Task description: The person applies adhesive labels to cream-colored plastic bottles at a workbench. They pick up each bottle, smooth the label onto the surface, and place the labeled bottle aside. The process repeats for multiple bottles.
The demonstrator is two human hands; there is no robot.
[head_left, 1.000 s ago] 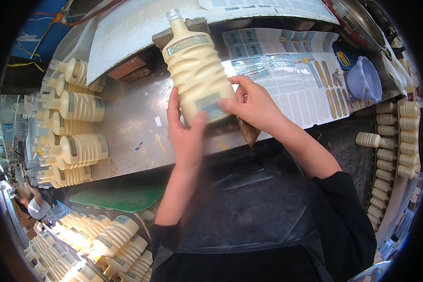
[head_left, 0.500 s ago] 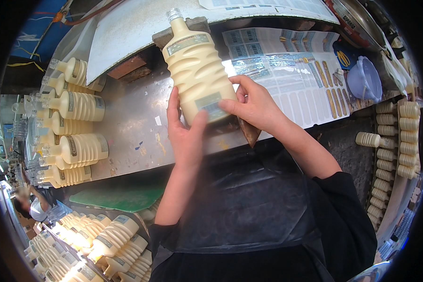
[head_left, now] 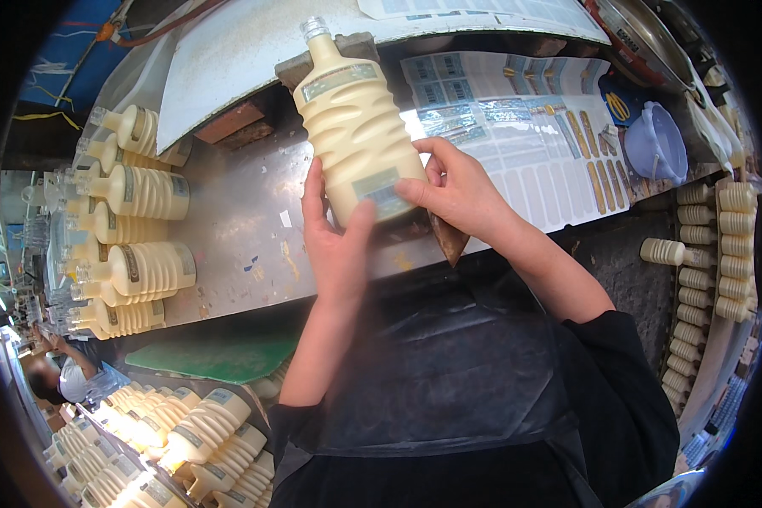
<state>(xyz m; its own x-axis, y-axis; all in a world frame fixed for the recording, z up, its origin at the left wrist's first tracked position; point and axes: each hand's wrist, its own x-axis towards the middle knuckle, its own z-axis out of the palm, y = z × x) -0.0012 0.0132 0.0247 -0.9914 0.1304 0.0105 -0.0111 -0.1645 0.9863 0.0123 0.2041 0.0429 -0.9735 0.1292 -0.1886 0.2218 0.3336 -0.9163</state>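
Note:
A cream-coloured ribbed bottle (head_left: 356, 127) with a clear threaded neck lies on its back, neck pointing away from me, its upper part by a dark block (head_left: 357, 44). It bears a label near the shoulder and a greyish label (head_left: 377, 191) near its base. My left hand (head_left: 336, 216) grips the lower left side, thumb at the label's left edge. On the lower right side my right hand (head_left: 453, 182) holds the bottle, its thumb pressing the label's right edge. A brown pointed piece (head_left: 447, 240) shows under the bottle's base.
Label sheets (head_left: 525, 169) cover the metal table's right part, next to a lilac bucket (head_left: 657, 144). Similar bottles (head_left: 140, 190) lie stacked at the table's left end. More bottles (head_left: 207, 423) fill the lower left, and others (head_left: 694, 288) line the right. Another person (head_left: 63, 372) is at far left.
My hands and the bottle stay nearly in place, both thumbs still on the base label. The person at far left has shifted slightly.

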